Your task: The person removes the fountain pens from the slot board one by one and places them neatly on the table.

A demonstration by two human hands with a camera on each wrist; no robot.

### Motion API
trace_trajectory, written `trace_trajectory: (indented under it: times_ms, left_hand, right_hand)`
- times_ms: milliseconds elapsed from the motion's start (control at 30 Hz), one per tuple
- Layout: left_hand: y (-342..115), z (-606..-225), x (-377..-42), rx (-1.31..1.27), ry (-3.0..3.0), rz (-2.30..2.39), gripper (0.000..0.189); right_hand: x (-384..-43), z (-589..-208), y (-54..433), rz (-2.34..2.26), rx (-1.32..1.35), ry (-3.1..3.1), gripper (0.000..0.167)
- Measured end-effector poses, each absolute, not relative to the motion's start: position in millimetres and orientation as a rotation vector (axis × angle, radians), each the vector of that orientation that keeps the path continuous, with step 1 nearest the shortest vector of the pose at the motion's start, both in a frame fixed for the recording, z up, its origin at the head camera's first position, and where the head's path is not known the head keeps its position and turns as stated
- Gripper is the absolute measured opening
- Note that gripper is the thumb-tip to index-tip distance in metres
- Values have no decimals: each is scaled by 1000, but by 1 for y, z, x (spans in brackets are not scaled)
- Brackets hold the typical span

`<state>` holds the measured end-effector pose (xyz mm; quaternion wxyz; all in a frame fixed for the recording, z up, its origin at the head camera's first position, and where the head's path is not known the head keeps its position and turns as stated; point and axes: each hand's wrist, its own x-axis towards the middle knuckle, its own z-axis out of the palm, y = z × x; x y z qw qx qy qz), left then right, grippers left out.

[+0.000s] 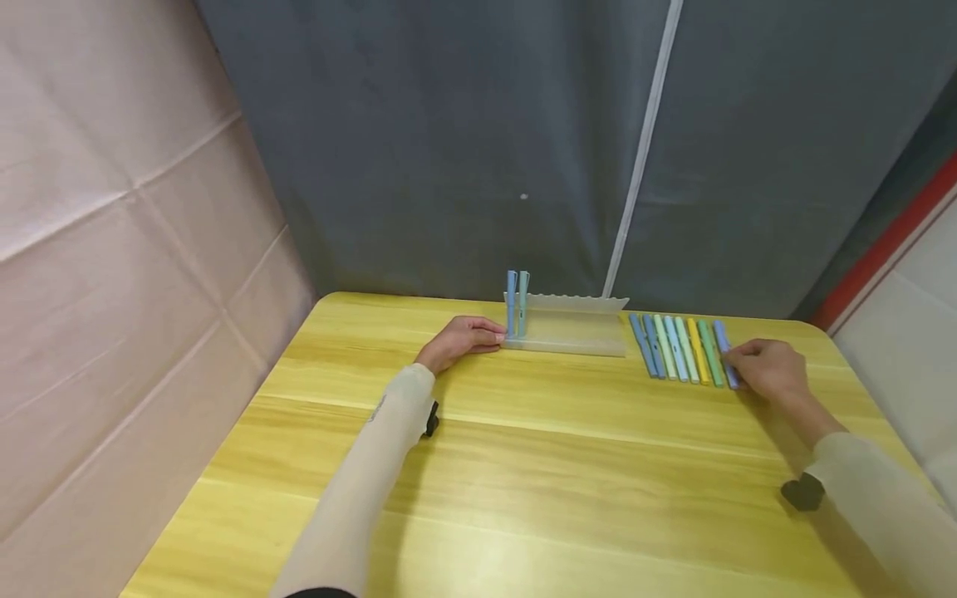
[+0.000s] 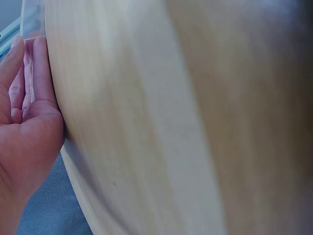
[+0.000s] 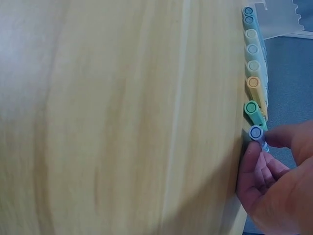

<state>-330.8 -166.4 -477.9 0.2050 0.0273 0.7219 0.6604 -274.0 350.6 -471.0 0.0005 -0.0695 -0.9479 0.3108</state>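
Observation:
A translucent pen rack (image 1: pixel 586 334) with a scalloped back edge stands near the table's far side. Two pens are upright at its left end, a blue pen (image 1: pixel 512 301) and a pale blue-green pen (image 1: pixel 522 307). My left hand (image 1: pixel 462 339) holds the rack's left end between thumb and fingers; in the left wrist view the rack's clear end (image 2: pixel 33 22) meets the fingertips. Over to the right, my right hand (image 1: pixel 773 367) pinches a lavender pen (image 3: pixel 256 132) between thumb and fingers. This pen is at the right end of a row, beside a green pen (image 3: pixel 252 107).
Several pens lie side by side right of the rack, including a yellow pen (image 1: pixel 699 349) and a dark blue pen (image 1: pixel 641 345). The wooden table (image 1: pixel 523 482) ends at a dark grey curtain (image 1: pixel 449 149) behind. A pale wall covering (image 1: pixel 134 332) rises on the left.

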Motion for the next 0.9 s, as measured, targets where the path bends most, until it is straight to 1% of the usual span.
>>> trace_trajectory:
  times_ms: [167,400,900]
  left_hand:
    - [-165,-481,-332,74,2019,1834,26]
    - [-164,-480,-331,70,2024,1837,26]
    - [-164,-466,-322,85,2012,1843,27]
  right_hand:
    - [-274,-475,353,958,-239,-2974,48]
    - [-274,-477,352,968,-234,-2955,44]
    - [-275,-479,349,867,-170,-2912,42]
